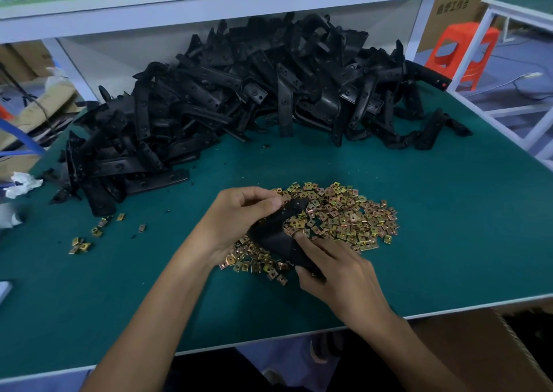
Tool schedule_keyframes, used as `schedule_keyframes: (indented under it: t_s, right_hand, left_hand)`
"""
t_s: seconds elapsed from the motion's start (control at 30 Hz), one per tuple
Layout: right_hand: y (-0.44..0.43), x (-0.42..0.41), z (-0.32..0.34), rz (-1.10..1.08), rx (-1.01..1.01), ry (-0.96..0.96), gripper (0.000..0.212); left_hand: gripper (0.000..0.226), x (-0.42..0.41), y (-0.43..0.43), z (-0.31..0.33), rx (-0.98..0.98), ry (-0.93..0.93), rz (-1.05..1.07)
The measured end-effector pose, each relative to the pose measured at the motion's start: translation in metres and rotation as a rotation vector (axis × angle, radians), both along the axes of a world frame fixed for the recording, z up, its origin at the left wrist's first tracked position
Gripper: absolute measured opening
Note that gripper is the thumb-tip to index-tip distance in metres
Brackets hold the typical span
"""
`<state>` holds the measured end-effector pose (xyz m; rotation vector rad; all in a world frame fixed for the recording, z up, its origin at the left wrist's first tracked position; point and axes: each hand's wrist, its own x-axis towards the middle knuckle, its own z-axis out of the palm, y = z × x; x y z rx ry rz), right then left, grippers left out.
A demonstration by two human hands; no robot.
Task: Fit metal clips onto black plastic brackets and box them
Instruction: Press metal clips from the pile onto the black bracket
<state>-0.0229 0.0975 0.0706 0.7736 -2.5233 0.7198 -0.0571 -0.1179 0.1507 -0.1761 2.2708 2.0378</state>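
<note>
The green table (449,212) bears a clip heap (353,212) near its front. Behind the heap, a large pile of black brackets (239,92) sprawls along the back. In front of the heap and to its right, past the table edge, is a cardboard box (493,355). Over the heap's left side, the left hand (236,215) pinches the upper end of one bracket (275,236), and the right hand (338,272) grips its lower end. Well left of the heap lie stray clips (86,239).

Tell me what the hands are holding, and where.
One black bracket: left hand pinches its far end, right hand grips its near end.
</note>
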Motion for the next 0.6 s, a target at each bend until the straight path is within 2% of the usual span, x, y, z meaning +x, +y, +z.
schedule_keyframes:
  t_s: [0.1,0.3,0.6]
  right_hand:
    - [0.0,0.0,-0.001,0.007,0.019,0.009,0.048]
    - [-0.001,-0.001,-0.002,0.007,0.025,0.015,0.047]
    - [-0.002,-0.001,-0.002,0.012,0.035,0.06,0.046]
  left_hand:
    - [0.011,-0.003,0.0,-0.003,-0.123,0.075,0.069]
    - [0.008,-0.007,-0.002,-0.007,-0.287,0.129,0.065]
    - [0.009,-0.01,-0.008,-0.007,-0.276,0.095,0.053]
